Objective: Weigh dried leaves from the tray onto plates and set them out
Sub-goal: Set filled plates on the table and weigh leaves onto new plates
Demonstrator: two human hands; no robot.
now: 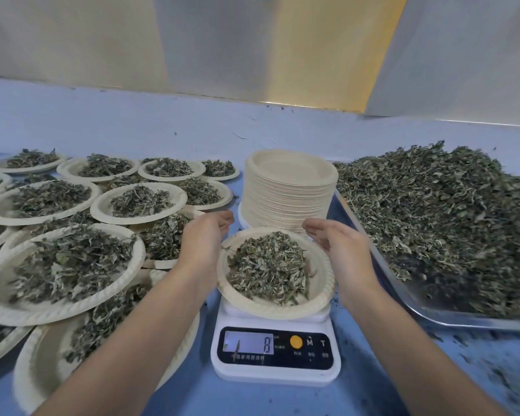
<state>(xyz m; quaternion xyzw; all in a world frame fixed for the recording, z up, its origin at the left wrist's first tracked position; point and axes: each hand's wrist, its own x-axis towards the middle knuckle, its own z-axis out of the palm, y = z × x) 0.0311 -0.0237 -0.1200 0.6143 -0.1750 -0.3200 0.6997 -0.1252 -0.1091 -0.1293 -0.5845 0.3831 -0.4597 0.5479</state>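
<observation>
On the scale (275, 352) before us, we are flanking the plate (270, 312) of dried leaves (264, 265) with left hand (206, 235) and right hand (333, 244) open, gripping nothing, probably letting the reading settle before lifting it out

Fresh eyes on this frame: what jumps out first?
Dead centre, a plate of dried leaves sits on a white scale, with the left hand and right hand open on either side of it. To the right a metal tray is heaped with loose leaves; to the left, many filled plates crowd the blue table.
</observation>
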